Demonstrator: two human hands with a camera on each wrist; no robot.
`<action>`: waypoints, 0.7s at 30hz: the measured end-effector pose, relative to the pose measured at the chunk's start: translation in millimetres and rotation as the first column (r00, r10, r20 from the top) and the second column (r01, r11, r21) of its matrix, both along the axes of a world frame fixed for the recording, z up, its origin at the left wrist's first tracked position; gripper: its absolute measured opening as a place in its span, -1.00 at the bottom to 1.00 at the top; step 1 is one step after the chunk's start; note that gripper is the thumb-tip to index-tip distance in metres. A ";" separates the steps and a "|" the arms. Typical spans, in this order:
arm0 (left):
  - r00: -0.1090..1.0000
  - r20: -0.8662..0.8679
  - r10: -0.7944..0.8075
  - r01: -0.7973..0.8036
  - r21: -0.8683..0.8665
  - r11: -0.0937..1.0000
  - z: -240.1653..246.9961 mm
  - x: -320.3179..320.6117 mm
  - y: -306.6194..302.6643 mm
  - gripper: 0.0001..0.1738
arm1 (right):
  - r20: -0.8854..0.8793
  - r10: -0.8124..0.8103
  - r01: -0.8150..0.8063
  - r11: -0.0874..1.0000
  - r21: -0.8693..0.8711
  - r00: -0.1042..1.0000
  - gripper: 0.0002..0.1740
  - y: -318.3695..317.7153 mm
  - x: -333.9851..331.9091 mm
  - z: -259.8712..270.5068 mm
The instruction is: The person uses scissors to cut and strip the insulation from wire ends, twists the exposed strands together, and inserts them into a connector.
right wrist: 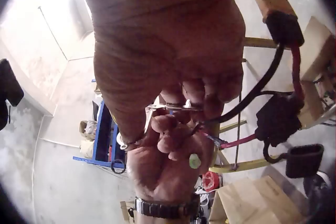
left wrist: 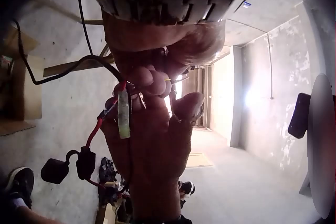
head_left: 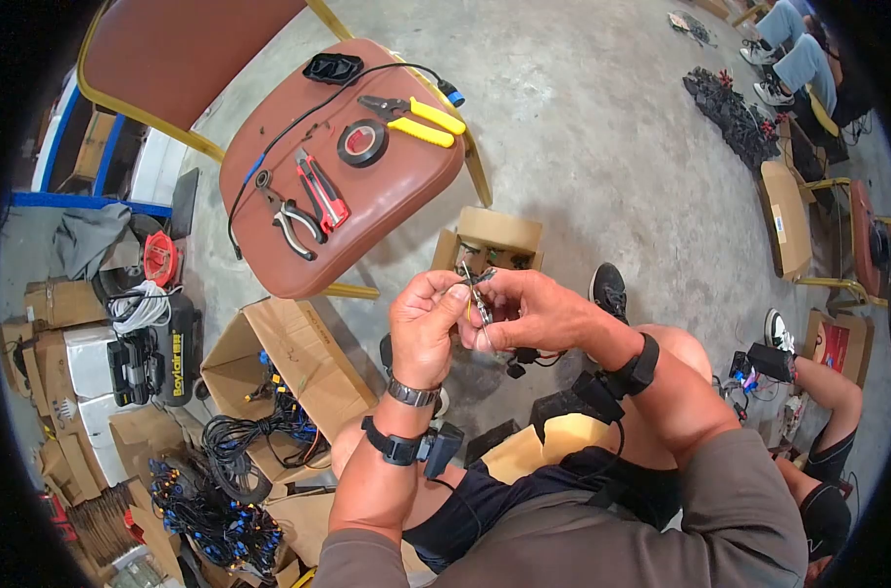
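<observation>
Head view: we see brown chair (head_left: 396,201), upper left; cardboard box (head_left: 318,343), lower left. At centre, we see right hand (head_left: 539,309) and left hand (head_left: 426,328) close together, fingers curled. Red-and-black wire (right wrist: 261,90), pinched in left hand, extends toward right of right wrist view. Smallest: metal tool (right wrist: 176,108), gripped by right hand, near middle of that view.
</observation>
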State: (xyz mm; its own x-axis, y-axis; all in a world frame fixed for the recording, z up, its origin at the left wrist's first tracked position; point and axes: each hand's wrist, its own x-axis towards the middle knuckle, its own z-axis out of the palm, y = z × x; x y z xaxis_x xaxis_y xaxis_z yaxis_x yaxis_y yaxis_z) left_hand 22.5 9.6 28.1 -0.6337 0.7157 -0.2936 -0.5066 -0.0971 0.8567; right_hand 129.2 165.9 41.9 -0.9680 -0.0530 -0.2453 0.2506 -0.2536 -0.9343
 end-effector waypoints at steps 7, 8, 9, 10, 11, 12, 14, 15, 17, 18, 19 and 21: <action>1.000 0.024 -0.003 0.003 0.010 1.000 -1.1 1.2 -2.8 -0.87 | -0.081 -0.035 0.024 0.991 -0.134 0.996 -0.69 -5.4 -0.5 -18.6; 1.000 0.023 -0.003 0.003 0.004 1.000 -1.5 1.6 -3.0 -0.87 | -0.065 -0.034 0.025 0.991 -0.131 0.997 -0.69 -5.7 -0.2 -18.2; 1.000 0.021 -0.004 0.004 -0.001 1.000 -1.9 1.6 -2.8 -0.87 | -0.048 -0.033 0.026 0.991 -0.128 0.998 -0.69 -5.7 -0.1 -17.2; 1.000 0.029 -0.001 0.001 0.001 1.000 -1.9 1.5 -3.1 -0.87 | -0.032 -0.031 0.027 0.992 -0.124 0.999 -0.69 -5.9 0.0 -16.7; 0.999 0.035 0.001 -0.001 0.003 1.000 -1.6 1.2 -3.2 -0.87 | -0.012 -0.025 0.024 0.994 -0.107 1.000 -0.69 -5.5 0.5 -18.5; 0.999 0.042 0.002 -0.002 0.005 1.000 -1.4 0.7 -3.4 -0.87 | 0.009 -0.020 0.021 0.996 -0.089 1.000 -0.68 -4.6 1.6 -21.6; 0.998 0.061 -0.029 0.028 0.014 0.999 -1.3 -4.3 -5.6 -0.88 | 0.029 -0.028 0.030 0.998 -0.060 0.999 -0.67 -4.3 1.8 -20.1; 0.997 0.071 -0.043 0.042 0.018 0.999 -1.2 -6.3 -7.3 -0.88 | 0.028 -0.039 0.040 0.998 -0.051 0.999 -0.67 -4.9 1.7 -14.1; 0.997 0.072 -0.040 0.039 0.010 0.999 2.4 -7.7 -8.7 -0.88 | 0.040 -0.038 0.038 0.999 -0.002 0.998 -0.68 -4.9 1.2 -6.4; 0.997 0.073 -0.040 0.040 0.007 0.999 4.0 -7.8 -9.2 -0.87 | 0.053 -0.027 0.025 0.999 0.038 0.998 -0.68 -4.1 1.2 -4.0; 0.996 0.075 -0.039 0.039 0.006 0.999 4.2 -7.6 -10.0 -0.87 | 0.066 -0.018 0.013 0.997 0.078 0.998 -0.68 -3.9 1.6 -3.5; 0.996 0.082 -0.036 0.036 0.004 0.999 3.8 -6.9 -11.5 -0.87 | 0.079 -0.009 0.001 0.995 0.105 0.997 -0.69 -5.2 2.7 -7.8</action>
